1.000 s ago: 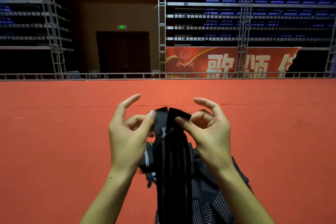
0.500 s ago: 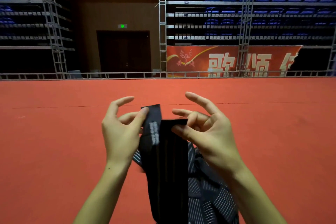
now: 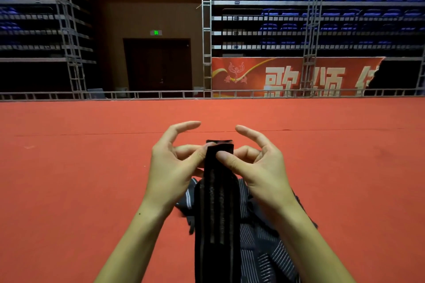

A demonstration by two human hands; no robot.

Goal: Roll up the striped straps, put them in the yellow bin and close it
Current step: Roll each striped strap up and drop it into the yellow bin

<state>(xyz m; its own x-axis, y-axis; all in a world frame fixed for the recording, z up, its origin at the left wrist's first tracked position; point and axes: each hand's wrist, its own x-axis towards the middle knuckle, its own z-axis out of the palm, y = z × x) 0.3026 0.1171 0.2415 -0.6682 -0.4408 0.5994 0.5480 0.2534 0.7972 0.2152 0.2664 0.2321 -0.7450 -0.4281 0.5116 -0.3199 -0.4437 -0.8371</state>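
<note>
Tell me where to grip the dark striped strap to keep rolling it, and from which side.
Grip the dark striped strap at its folded top end, where the left hand and right hand pinch it. Come from both edges, thumbs on the near face. The strap hangs flat and upright below, so the narrow top fold is probably the easiest place to start the roll.

Strap [image 3: 216, 218] bottom cut off by frame edge, pile of straps [image 3: 264, 243] partly hidden
</note>
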